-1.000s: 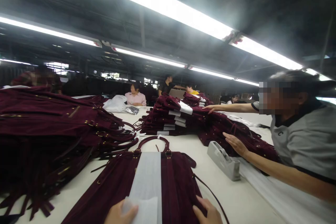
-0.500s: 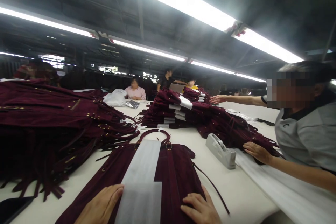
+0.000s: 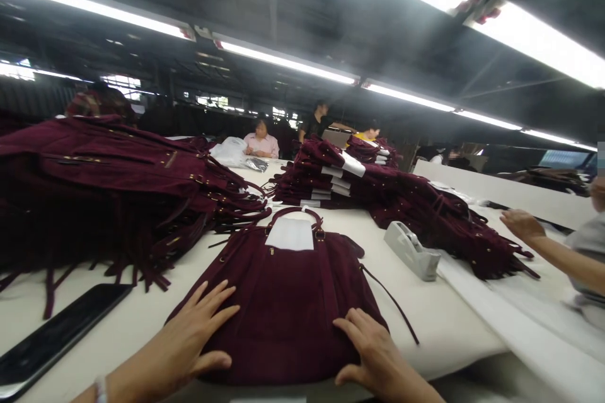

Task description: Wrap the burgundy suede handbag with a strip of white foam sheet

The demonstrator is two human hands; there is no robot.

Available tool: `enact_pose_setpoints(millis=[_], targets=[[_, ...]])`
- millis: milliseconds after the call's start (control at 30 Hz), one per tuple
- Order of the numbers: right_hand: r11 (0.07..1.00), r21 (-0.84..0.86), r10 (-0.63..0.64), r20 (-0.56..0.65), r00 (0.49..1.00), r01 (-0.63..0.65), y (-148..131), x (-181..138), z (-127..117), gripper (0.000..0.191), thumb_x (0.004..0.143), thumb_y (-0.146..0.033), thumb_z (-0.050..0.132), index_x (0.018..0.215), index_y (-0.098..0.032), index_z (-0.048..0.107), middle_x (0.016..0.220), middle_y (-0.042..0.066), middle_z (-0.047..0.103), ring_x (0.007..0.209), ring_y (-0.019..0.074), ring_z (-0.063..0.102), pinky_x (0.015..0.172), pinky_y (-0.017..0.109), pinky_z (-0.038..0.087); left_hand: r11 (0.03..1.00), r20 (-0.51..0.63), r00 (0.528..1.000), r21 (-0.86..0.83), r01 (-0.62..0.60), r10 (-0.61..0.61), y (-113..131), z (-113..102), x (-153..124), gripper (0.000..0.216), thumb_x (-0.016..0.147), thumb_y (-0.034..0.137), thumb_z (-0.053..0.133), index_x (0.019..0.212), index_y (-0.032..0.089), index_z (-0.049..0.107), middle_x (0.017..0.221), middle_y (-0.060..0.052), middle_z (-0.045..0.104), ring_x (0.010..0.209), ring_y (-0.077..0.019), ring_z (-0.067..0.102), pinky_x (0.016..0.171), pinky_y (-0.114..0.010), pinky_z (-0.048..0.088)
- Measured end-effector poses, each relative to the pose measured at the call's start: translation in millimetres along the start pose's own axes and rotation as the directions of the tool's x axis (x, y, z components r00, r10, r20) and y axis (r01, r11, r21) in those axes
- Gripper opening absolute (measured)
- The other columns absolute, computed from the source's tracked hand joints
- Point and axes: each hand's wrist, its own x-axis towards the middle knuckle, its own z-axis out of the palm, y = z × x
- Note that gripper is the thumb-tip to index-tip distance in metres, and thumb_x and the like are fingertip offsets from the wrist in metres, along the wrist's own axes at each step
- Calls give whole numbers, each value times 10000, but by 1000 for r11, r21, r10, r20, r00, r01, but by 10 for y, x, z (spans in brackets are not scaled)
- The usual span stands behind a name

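Note:
A burgundy handbag lies flat before me, its handle pointing away. A short white sheet covers the bag's top edge below the handle. My left hand rests on the left side of the bag, fingers spread and thumb apart. On the lower right edge lies my right hand, thumb and fingers apart, with nothing visibly gripped. A thin dark strap trails off the bag's right side. A sliver of white shows below the bag's bottom edge, in front of me.
Piles of burgundy bags stand at the left and beyond my bag. A grey tape dispenser sits to the right beside a long white sheet. A dark phone-like device lies front left. A co-worker's hand reaches in from the right.
The long white strip over the bag's front is gone from there; only the short piece at the top shows. My left hand has opened out flat. The co-worker has moved right, away from the pile.

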Motion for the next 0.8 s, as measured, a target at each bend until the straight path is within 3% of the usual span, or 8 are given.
enact_pose_setpoints(millis=[167,300,400,500,633,800], targets=[[989,141,38,69,997,-48,-17,83,-146,445,683,-163,800,1078,-199,599,989,43,609,932,232,575,826,345,479,999,80,996,-24,-44,46,55,-112,100,777,739,740,572,1322,225,576,1396,-134,523,1364,-381,366,1102,-565,336],[880,430,160,134,978,-203,98,339,-354,287,673,-190,766,929,-202,637,866,-6,639,808,181,587,723,278,461,993,72,991,-34,-111,113,48,-189,160,727,783,720,540,1274,189,609,1317,-146,589,1332,-351,425,1129,-529,296],[748,584,244,198,949,-314,219,602,-528,294,620,-290,789,871,-192,671,795,-23,639,754,175,583,686,273,463,993,79,990,-54,-109,113,50,-258,205,692,826,700,502,1271,178,595,1309,-146,589,1325,-315,438,1154,-511,237],[661,626,270,316,909,-414,345,802,-648,347,607,-355,785,893,-177,703,754,-25,628,708,174,583,661,281,474,993,77,994,-91,-76,83,68,-262,232,692,844,686,492,1302,172,554,1346,-141,558,1342,-298,412,1156,-499,218],[714,565,214,386,897,-414,451,854,-695,450,591,-432,802,949,-169,730,824,3,672,806,219,617,755,318,499,992,15,998,-116,-53,55,137,-119,234,621,872,625,513,1301,178,541,1303,-108,576,1242,-267,492,1120,-437,282],[796,508,78,454,888,-329,457,787,-632,585,570,-499,838,1048,-176,740,1009,45,718,971,271,630,901,343,466,995,-25,995,-14,-100,99,260,112,262,527,830,518,653,1208,159,582,1150,-95,604,1058,-250,558,1011,-416,344]])
